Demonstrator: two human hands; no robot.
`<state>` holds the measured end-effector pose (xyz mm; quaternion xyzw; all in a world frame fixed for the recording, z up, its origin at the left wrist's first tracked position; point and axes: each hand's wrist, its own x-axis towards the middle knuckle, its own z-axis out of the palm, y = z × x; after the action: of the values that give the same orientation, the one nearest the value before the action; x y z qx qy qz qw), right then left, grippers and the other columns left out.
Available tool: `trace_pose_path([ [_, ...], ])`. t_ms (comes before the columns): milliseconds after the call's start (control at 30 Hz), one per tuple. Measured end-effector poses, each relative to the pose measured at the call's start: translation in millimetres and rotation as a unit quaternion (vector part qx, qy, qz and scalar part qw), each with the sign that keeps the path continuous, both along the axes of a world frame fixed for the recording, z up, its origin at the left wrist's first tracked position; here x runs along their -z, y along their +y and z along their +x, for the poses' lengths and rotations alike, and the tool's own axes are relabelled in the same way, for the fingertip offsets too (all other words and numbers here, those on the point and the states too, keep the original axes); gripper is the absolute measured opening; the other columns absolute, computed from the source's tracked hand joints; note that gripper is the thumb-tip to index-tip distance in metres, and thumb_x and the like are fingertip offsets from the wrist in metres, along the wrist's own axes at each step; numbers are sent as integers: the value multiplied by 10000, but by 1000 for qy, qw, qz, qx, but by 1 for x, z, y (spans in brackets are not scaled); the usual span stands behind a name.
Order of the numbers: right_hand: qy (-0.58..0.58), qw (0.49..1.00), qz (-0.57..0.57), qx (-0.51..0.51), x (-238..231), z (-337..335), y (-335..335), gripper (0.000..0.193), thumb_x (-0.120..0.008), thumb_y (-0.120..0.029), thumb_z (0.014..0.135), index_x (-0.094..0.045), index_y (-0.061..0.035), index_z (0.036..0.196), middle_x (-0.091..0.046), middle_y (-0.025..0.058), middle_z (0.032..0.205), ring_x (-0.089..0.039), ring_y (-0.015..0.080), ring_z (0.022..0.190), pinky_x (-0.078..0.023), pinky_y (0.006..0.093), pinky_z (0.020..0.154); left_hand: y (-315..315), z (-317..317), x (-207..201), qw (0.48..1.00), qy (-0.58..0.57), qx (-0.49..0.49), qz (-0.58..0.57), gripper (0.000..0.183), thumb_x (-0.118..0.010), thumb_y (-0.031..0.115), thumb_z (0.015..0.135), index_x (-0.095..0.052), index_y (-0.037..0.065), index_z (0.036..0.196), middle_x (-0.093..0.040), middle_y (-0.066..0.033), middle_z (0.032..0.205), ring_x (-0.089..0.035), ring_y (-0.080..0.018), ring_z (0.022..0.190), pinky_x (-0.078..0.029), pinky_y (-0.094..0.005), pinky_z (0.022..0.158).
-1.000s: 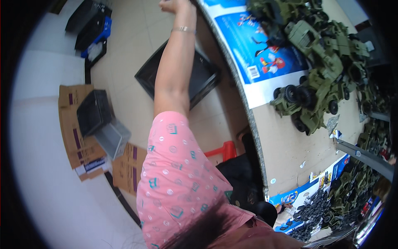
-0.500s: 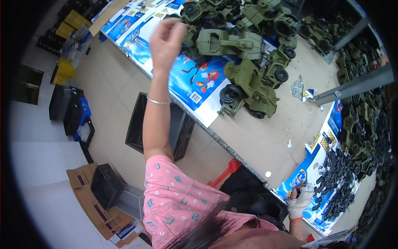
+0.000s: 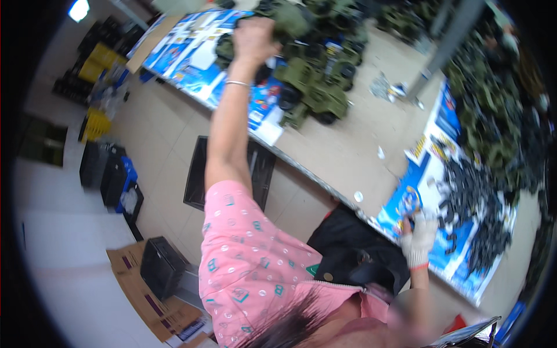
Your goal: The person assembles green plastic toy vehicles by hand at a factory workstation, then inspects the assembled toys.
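Observation:
My left hand is bare, with a bangle at the wrist, and stretches to the far pile. Its bent fingers are closed on a blurred olive-green toy jeep; the fingertips are partly hidden. More green toy jeeps with black wheels crowd beside it on the table. At the table's near right, my right hand wears a white knit glove with bare fingertips. Those fingers are curled together, and whatever they hold is too small to make out. Right beside it lies a heap of small black plastic parts.
Printed blue cardboard sheets cover parts of the stone-topped table. A grey metal post rises at the right, with more green vehicles behind it. Black crates and flattened brown cardboard are on the floor at left.
My left hand has gone farther out and right, from above the pile's edge onto a jeep. The whole view has shifted. My right hand stays by the black parts.

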<state>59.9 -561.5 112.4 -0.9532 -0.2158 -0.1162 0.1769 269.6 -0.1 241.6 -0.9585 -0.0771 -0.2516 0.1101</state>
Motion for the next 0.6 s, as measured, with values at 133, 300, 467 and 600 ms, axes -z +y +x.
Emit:
trace_pose_path([
  [133,12,999,29,-7,-2,8,-4,231,-766,-178,769,-693,-89,969,-643,161,1040,-589,383,1054,-442,504,927,-39,-56,-76,984,-64,85,-142,656,-827,518,751,-654,-1,1111,-741,-212,1013,-715,-378,965,-563,-502,836],
  [300,102,989,103,20,0,25,-41,155,-692,-218,884,-677,-66,911,-646,164,918,-614,385,913,-469,486,827,-230,-145,-43,968,185,128,-109,722,-806,544,720,-602,-2,1146,-744,-231,947,-732,-395,907,-577,-473,812],
  [467,-7,999,9,53,-30,62,-65,152,-656,-196,906,-732,-76,961,-674,168,926,-634,378,967,-482,471,896,-324,-159,39,947,247,102,-180,679,-748,499,788,-527,26,1221,-743,-227,953,-726,-419,897,-559,-507,830],
  [600,17,997,-27,77,-55,132,-70,200,-644,-205,905,-743,-58,996,-706,196,1021,-660,374,1048,-507,481,939,-379,-138,46,930,239,136,-244,605,-694,436,870,-488,14,1250,-731,-263,1043,-710,-440,984,-548,-507,872],
])
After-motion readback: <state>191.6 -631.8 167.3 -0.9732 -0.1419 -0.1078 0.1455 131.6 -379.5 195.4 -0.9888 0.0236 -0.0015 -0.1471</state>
